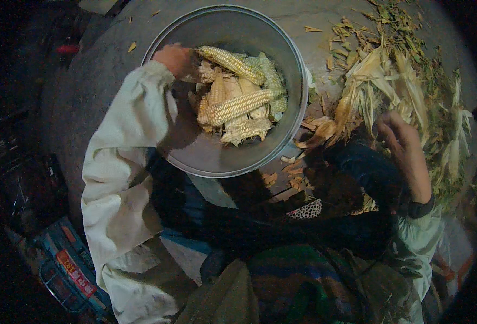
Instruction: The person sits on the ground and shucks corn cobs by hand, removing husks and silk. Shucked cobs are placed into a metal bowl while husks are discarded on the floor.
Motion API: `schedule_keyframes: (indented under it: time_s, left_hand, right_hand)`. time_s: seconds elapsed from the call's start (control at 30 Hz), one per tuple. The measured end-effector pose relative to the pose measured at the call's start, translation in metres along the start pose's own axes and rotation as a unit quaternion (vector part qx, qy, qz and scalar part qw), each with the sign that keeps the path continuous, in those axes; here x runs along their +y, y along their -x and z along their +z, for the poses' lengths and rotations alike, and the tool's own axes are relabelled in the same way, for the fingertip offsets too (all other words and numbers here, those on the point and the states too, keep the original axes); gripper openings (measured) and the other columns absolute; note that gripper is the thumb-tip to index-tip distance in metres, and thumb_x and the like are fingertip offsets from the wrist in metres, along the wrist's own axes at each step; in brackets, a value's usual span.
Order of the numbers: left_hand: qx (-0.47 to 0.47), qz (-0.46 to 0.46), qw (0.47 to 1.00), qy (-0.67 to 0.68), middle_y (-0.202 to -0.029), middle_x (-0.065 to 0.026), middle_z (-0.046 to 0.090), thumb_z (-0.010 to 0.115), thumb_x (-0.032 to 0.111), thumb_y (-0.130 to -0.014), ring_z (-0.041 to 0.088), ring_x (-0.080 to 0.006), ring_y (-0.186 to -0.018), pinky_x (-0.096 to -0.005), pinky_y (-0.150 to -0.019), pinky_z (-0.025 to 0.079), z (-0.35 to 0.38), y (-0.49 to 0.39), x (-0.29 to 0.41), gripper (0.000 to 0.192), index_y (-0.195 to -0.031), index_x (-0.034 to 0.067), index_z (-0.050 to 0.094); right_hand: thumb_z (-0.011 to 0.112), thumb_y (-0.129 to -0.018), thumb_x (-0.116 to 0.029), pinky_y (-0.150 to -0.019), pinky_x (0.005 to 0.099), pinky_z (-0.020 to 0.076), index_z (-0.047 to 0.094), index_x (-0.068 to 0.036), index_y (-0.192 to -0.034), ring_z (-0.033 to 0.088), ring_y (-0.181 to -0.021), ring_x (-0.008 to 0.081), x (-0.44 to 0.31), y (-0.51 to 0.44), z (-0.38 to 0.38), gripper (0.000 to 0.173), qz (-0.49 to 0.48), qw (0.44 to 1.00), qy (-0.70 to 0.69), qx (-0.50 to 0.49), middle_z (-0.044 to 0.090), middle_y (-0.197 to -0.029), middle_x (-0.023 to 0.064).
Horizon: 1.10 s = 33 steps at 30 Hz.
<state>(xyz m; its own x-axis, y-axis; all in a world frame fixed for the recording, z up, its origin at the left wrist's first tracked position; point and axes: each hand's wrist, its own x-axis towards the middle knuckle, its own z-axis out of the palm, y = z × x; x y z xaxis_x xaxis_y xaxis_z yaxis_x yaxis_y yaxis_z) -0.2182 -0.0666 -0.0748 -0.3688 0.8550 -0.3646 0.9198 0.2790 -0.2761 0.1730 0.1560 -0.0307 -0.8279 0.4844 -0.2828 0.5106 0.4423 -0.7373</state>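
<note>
A large round metal basin (299, 109) stands on the floor before me, with several ears of corn inside. One pale yellow corn cob (242, 106) lies across the front of the pile, and another corn cob (232, 62) lies along its back. My left hand (174, 60) reaches over the basin's left rim beside the pile; it is blurred, and whether it holds anything is unclear. To the right of the basin, my right hand (402, 137) is raised near dry corn husks (368, 81), fingers slightly curled and apart, with nothing visible in them.
Dry leaves and stalks (404, 28) litter the floor at the right. Loose husk scraps (293, 176) lie by the basin's near side. At lower left stands a blue object (66, 251) with a red strip bearing writing. A small red thing (67, 49) lies at upper left.
</note>
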Motion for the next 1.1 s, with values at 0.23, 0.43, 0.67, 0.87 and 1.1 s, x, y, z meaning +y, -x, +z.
schedule_keyframes:
  time_s: [0.23,0.43,0.67,0.87,1.1]
  left_hand:
    - [-0.288,0.084,0.938,0.171,-0.100,-0.0197,0.058,0.065,0.035,-0.070,0.054,-0.0340,-0.097,-0.0409,-0.081,0.044,0.019,-0.011,0.107,0.048,-0.100,0.000,0.053]
    - [-0.220,0.063,0.946,0.229,-0.091,-0.0197,0.060,0.070,0.028,-0.060,0.057,-0.0332,-0.089,-0.0400,-0.075,0.046,0.033,-0.004,0.102,0.047,-0.095,0.001,0.053]
    - [-0.134,-0.078,0.951,0.266,-0.095,-0.0208,0.059,0.068,0.037,-0.065,0.057,-0.0343,-0.091,-0.0405,-0.077,0.046,0.009,-0.008,0.027,0.055,-0.101,0.000,0.050]
    - [-0.107,-0.173,0.979,0.011,-0.104,-0.0123,0.057,0.059,0.030,-0.076,0.055,-0.0267,-0.097,-0.0395,-0.076,0.046,0.020,-0.006,0.048,0.042,-0.109,0.009,0.046]
    - [-0.018,-0.037,0.998,-0.043,-0.101,-0.0069,0.051,0.052,0.022,-0.079,0.048,-0.0232,-0.099,-0.0372,-0.077,0.041,0.044,-0.009,0.081,0.030,-0.106,0.012,0.048]
  right_hand:
    - [0.051,-0.085,-0.007,-0.058,0.0307,0.0389,0.047,0.000,-0.086,0.042,-0.060,0.0184,0.002,0.001,0.001,0.008,-0.062,0.998,0.012,0.005,0.046,-0.066,0.0124]
    - [0.050,-0.086,-0.008,-0.066,0.0258,0.0394,0.049,-0.001,-0.087,0.045,-0.069,0.0142,0.007,0.004,-0.004,0.007,-0.010,0.999,0.020,-0.031,0.046,-0.072,0.0055]
    - [0.055,-0.083,-0.005,-0.060,0.0312,0.0406,0.049,0.001,-0.089,0.045,-0.061,0.0220,0.010,0.005,0.006,0.010,-0.073,0.997,0.001,0.037,0.049,-0.068,0.0160]
    - [0.054,-0.083,-0.003,-0.060,0.0306,0.0400,0.048,0.002,-0.086,0.044,-0.061,0.0203,0.003,0.006,0.005,0.008,-0.049,0.998,0.020,0.018,0.048,-0.067,0.0140]
    - [0.051,-0.084,-0.003,-0.060,0.0302,0.0404,0.048,0.001,-0.085,0.046,-0.062,0.0203,-0.002,0.005,0.001,0.006,-0.042,0.999,0.015,-0.012,0.051,-0.069,0.0141]
